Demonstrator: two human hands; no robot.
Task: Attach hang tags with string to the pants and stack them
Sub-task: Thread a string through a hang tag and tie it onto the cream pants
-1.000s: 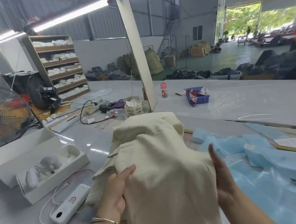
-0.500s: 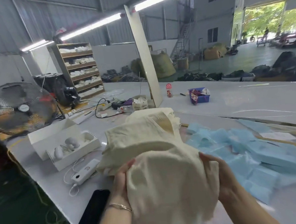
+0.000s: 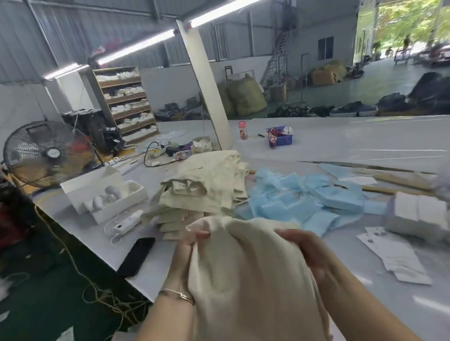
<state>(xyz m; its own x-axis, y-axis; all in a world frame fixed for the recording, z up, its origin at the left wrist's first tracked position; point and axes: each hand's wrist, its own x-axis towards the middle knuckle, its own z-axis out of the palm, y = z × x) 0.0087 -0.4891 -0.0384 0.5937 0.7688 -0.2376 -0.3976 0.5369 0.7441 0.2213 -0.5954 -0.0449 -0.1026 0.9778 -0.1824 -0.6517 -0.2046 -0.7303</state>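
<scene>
Both hands, left hand (image 3: 189, 248) and right hand (image 3: 305, 252), grip cream pants (image 3: 250, 281); white box (image 3: 116, 199) holds pale rounded items.

On the table (image 3: 347, 143), the pants stack (image 3: 206, 189) lies between the box (image 3: 108, 194) and bags (image 3: 298, 195).

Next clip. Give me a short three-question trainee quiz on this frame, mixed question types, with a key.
1. True or false: both hands grip the cream pants.
2. What lies directly right of the stack of folded pants? A) fan B) blue bags C) phone
3. Fill in: the black phone lies near the table's ____ edge, below the white power bank.

Key: 1 true: left hand and right hand both hold the cloth. 2 B, the blue bags. 3 front.
</scene>
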